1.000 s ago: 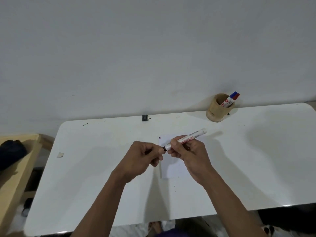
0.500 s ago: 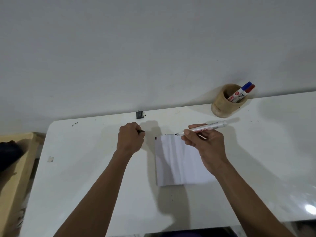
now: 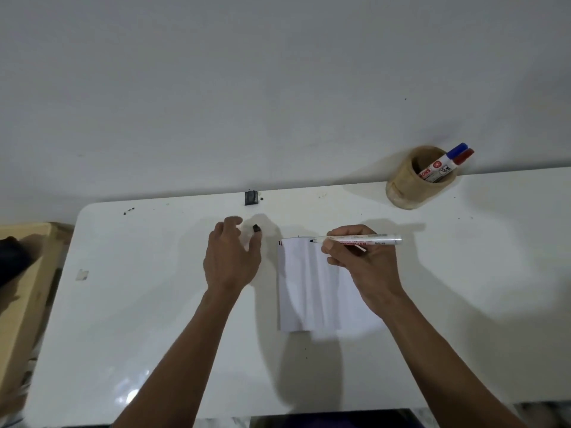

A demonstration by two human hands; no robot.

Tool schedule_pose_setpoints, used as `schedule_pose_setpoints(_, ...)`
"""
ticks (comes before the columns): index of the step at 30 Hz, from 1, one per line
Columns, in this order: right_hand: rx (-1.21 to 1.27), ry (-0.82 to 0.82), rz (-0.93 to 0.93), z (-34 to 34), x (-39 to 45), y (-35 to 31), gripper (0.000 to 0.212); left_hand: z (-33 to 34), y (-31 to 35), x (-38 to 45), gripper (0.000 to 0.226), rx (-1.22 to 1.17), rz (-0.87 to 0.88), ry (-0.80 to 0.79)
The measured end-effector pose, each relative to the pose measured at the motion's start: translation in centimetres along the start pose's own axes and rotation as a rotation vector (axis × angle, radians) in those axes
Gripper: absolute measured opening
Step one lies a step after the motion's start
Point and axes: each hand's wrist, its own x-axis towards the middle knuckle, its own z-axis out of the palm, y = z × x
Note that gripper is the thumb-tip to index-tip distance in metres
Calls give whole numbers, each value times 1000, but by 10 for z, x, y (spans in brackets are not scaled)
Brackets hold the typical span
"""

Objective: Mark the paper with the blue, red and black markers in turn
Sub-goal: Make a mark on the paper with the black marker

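Note:
A white sheet of paper [image 3: 309,288] lies on the white table [image 3: 154,304], with small marks at its top left corner. My right hand [image 3: 361,267] grips the uncapped black marker [image 3: 370,240] almost level, its tip just above the paper's top edge. To the left of the paper, my left hand [image 3: 231,257] has its fingers spread over the table. The black cap [image 3: 256,228] sits at its fingertips, and whether they touch it is unclear. The blue marker [image 3: 454,152] and the red marker [image 3: 462,158] stand capped in the wooden cup [image 3: 408,183].
A small black block [image 3: 251,197] sits at the table's back edge against the wall. A scrap of tape [image 3: 82,274] lies near the table's left edge. A wooden shelf [image 3: 18,288] with a dark object stands left of the table.
The cap came off the black marker. My left hand carried it up and left and spread its fingers. My right hand brought the marker tip to the paper's top edge.

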Motion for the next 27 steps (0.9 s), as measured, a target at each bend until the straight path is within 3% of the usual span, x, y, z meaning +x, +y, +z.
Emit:
schedule_pose_setpoints(3,-52,14,-32,6,3,5,18,10,-15,-37,38,18,210,106)
schedule_pose_setpoints(6,-106,7,-74,14,10,13,17,31,-34,-54,43,129,450,60)
schedule_pose_setpoints(9,-217,-35,-138,21,18,22,18,41,-40,-57,47,275,554,5)
schedule_pose_setpoints(18,-480,-60,-266,38,44,47,22,48,-47,-56,48,362,572,51)
schedule_pose_setpoints(27,-431,-16,-239,36,49,61,26,55,-51,-55,48,321,573,90)
